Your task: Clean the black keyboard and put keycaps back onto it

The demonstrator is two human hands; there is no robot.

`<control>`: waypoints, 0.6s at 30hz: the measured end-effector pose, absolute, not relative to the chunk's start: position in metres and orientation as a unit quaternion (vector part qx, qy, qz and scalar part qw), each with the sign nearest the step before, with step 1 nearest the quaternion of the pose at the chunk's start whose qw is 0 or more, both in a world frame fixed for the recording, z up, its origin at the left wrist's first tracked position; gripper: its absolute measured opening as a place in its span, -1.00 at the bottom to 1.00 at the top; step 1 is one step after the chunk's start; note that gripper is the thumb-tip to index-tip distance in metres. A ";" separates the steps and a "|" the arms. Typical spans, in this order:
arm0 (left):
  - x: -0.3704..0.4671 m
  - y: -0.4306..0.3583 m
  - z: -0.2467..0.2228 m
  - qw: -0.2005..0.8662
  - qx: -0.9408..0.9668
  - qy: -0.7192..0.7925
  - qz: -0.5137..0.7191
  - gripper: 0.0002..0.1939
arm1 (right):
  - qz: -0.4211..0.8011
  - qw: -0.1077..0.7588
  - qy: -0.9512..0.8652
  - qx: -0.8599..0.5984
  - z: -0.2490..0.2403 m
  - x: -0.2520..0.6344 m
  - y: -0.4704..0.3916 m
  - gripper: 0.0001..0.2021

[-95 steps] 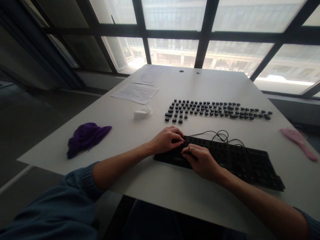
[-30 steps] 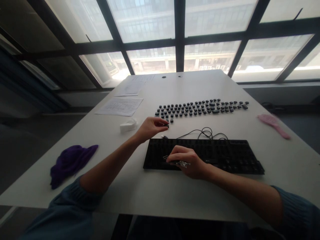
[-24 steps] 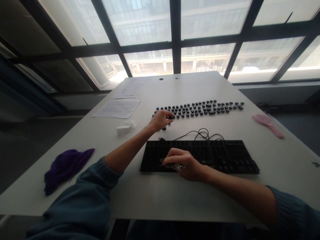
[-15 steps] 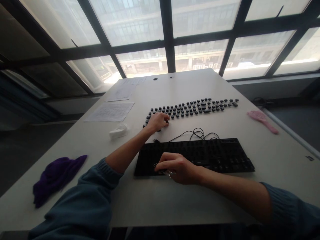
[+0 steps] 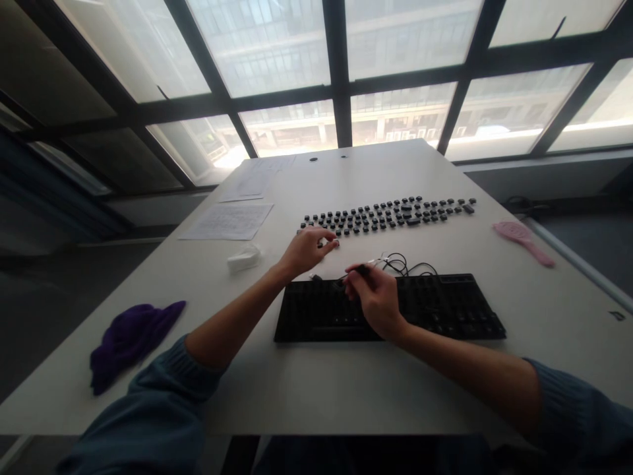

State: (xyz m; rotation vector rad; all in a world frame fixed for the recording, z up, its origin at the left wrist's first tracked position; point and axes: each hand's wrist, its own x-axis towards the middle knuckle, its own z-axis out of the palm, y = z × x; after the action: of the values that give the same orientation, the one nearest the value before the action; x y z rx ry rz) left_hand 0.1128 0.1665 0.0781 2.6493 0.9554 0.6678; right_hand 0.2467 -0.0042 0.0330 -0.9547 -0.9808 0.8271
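Note:
My left hand [image 5: 307, 251] reaches over the near left end of the loose black keycaps [image 5: 383, 214], set out in slanting rows on the white table. Its thumb and forefinger close around what looks like a small keycap [image 5: 337, 244]; some keycaps lie hidden under the hand. Above the black keyboard [image 5: 321, 323], my right hand [image 5: 378, 300] is closed around a small keycap puller with a dark body and thin wires [image 5: 380, 260] sticking up. The keyboard lies flat in front of me, and its cable [image 5: 398, 264] is coiled behind it.
A white crumpled item [image 5: 244, 258] and printed papers [image 5: 225, 221] lie to the left. Nearer me is a purple cloth hat [image 5: 131, 340]. A pink hairbrush [image 5: 524, 242] rests by the table's right edge. Large windows stand beyond the far edge.
My right hand has risen and moved away from me and to the right, turning the puller so that its wires point up. The left hand stays by the keycaps, with its fingertips slightly shifted.

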 end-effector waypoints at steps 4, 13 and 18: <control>0.085 0.119 0.077 0.139 0.919 0.282 0.239 -0.84 | 0.357 0.730 -0.384 -0.439 0.043 0.263 0.006 -0.80; 0.054 0.060 0.060 0.217 0.929 0.228 0.196 -0.83 | 0.187 0.779 -0.362 -0.476 0.055 0.356 0.000 -0.78; 0.061 0.056 0.055 0.225 0.929 0.226 0.185 -0.84 | 0.144 0.787 -0.322 -0.506 0.047 0.407 -0.007 -0.76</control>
State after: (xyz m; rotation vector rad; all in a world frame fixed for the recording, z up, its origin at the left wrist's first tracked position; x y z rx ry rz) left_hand 0.0609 0.0562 0.0553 2.5640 0.6243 0.5113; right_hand 0.4071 -0.0073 0.0472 -1.0902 -0.6947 0.3094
